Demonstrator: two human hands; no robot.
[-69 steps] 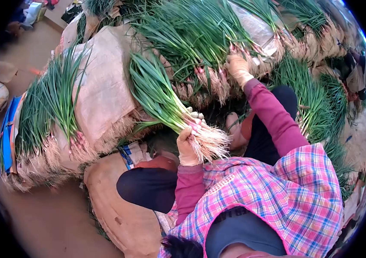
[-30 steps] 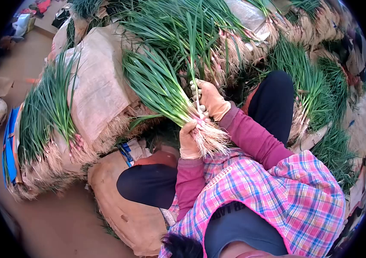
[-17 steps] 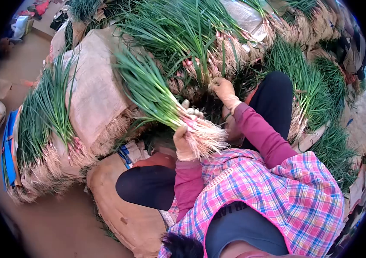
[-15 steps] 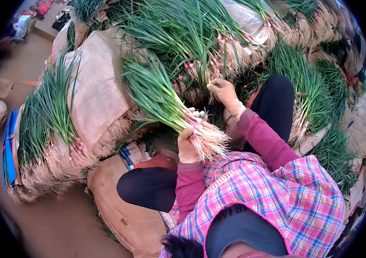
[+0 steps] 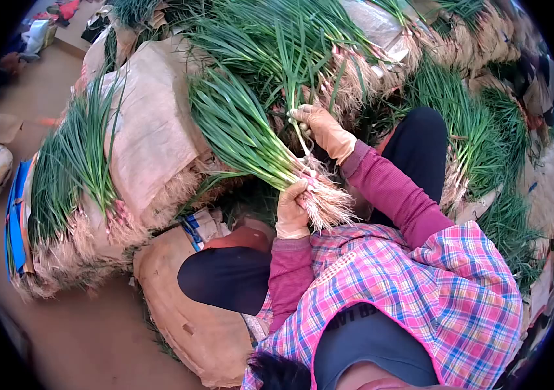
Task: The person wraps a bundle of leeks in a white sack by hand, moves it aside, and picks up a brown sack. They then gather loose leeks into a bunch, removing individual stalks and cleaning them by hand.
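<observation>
My left hand (image 5: 292,209), in a pale glove, is closed around a thick bunch of spring onions (image 5: 251,140). Their green leaves fan out to the upper left, and the pinkish bulbs and pale roots hang over my lap. Above the roots, my right hand (image 5: 321,127), gloved too, pinches a slim spring onion stalk (image 5: 303,138). That stalk's leaves point up and its lower end reaches the bulbs of the bunch. Just beyond my right hand lies a large heap of spring onions (image 5: 257,49). Part of my left fingers is hidden behind the bunch.
On the left, more spring onions (image 5: 85,156) lie against a pale sack cloth (image 5: 150,110). Another pile (image 5: 478,143) is at my right. My bent knees (image 5: 225,279) flank the work, beside a brown sheet (image 5: 186,305). Bare floor (image 5: 95,338) shows at lower left.
My right hand has come away from the heap, leftward to the bunch, with a stalk in its fingers. My left hand still grips the bunch, shifted slightly right and up.
</observation>
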